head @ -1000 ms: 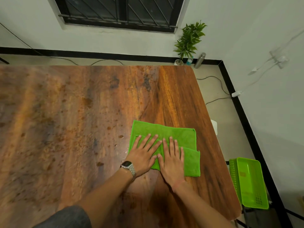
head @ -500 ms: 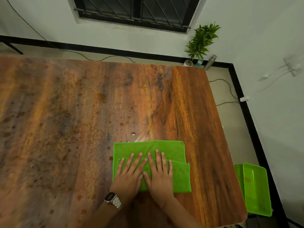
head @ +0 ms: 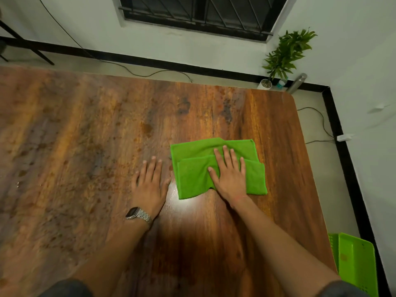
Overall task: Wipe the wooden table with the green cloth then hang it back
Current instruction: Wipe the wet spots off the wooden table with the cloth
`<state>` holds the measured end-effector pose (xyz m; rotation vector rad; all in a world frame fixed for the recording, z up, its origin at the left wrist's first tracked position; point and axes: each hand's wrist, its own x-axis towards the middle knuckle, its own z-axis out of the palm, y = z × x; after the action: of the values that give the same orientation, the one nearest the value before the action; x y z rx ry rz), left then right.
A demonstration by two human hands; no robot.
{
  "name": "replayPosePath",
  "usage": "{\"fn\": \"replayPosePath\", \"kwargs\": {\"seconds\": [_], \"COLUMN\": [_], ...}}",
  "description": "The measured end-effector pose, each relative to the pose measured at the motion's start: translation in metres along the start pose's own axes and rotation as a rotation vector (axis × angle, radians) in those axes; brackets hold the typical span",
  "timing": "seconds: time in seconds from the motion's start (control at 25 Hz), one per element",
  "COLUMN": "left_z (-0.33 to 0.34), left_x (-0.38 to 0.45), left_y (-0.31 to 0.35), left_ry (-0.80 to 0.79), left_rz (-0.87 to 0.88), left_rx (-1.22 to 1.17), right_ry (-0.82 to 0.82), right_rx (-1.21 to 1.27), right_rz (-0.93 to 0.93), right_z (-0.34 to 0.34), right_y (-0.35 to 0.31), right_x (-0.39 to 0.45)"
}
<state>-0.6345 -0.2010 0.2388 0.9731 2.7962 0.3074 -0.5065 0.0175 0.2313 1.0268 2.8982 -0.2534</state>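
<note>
A folded green cloth [head: 192,168] lies flat on the wooden table [head: 85,146], right of centre. My right hand [head: 230,174] presses palm-down on the cloth, fingers spread across its middle. My left hand [head: 150,183], with a metal watch on the wrist, rests flat on the bare wood just left of the cloth, barely apart from its edge. Small water drops and stains mark the wood to the left.
The table's right edge and rounded far corner [head: 293,99] are near the cloth. On the floor: a green plastic basket [head: 355,264] at lower right, a potted plant [head: 285,54], a metal bottle [head: 296,82] and cables by the wall.
Both hands pressed on the cloth before. Now my left hand has come off onto the bare wood, and the cloth has slid away from me and to the right under my right hand.
</note>
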Motion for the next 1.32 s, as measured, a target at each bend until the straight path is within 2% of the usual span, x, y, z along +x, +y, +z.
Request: {"fn": "replayPosePath", "kwargs": {"seconds": [0.24, 0.56, 0.8, 0.96, 1.04, 1.32], "left_z": [0.006, 0.003, 0.007, 0.013, 0.012, 0.011], "left_x": [0.001, 0.002, 0.002, 0.000, 0.001, 0.001], "left_y": [-0.001, -0.002, -0.005, -0.009, -0.007, -0.005], "left_ry": [0.051, 0.014, 0.018, 0.028, 0.032, 0.028], "left_rz": [0.008, 0.004, 0.000, 0.010, 0.010, -0.001], "left_rx": [0.039, 0.078, 0.067, 0.078, 0.086, 0.094], "right_ry": [-0.003, -0.037, 0.010, 0.048, 0.050, 0.015], "right_rx": [-0.007, -0.019, 0.035, 0.086, 0.092, 0.035], "right_rz": [0.016, 0.110, 0.326, 0.461, 0.461, 0.186], "right_z": [-0.015, -0.036, -0.047, -0.048, -0.048, -0.035], "right_y": [0.037, 0.110, 0.168, 0.157, 0.146, 0.055], "right_x": [0.084, 0.168, 0.197, 0.230, 0.245, 0.271]}}
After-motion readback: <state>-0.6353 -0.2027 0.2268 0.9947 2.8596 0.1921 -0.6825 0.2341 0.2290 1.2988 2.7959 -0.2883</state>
